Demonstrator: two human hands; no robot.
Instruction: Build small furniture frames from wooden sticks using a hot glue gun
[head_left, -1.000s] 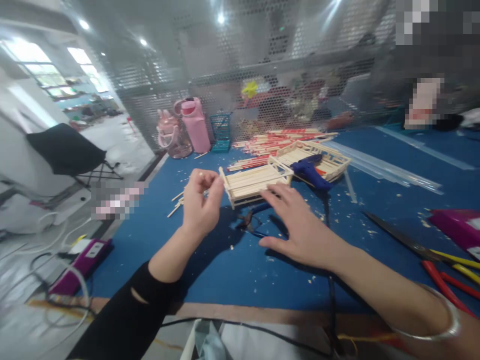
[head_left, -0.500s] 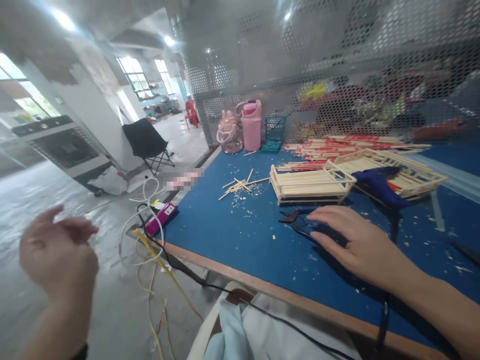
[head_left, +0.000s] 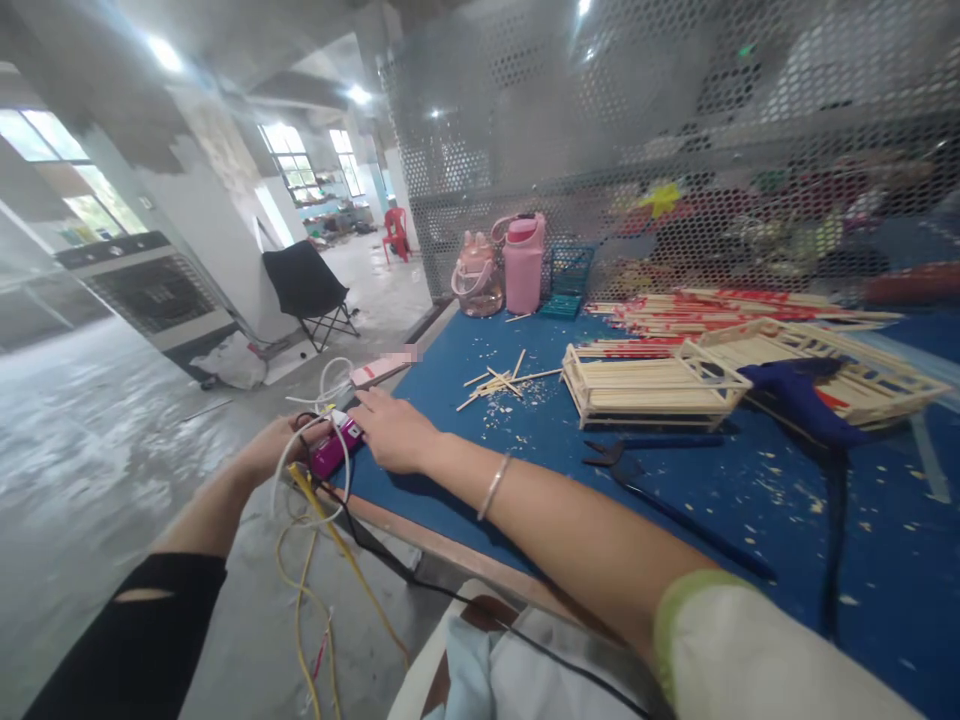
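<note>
At the table's left edge lies a purple power strip (head_left: 328,458) with white outlets and cables around it. My right hand (head_left: 399,432) reaches across to it, its fingers curled over the strip's near-right side. From the left, my left hand (head_left: 276,450) is at the strip's other side; its fingertips are partly hidden by cables, so what they pinch is unclear. A white cable (head_left: 279,490) loops in front of the strip. Cutting pliers (head_left: 616,456) with dark blue handles rest spread on the blue tabletop, away from both hands.
Small stick-built trays (head_left: 652,390) stand at the right, with a blue glue gun (head_left: 810,395) on one. Loose sticks (head_left: 502,382), red-marked stick bundles (head_left: 720,310) and pink bottles (head_left: 523,265) lie or stand behind. Yellow cable (head_left: 337,560) hangs below the table edge.
My right hand has left the pliers and moved left to the power strip. My left hand has come in from the left to the strip too. The view has shifted slightly.
</note>
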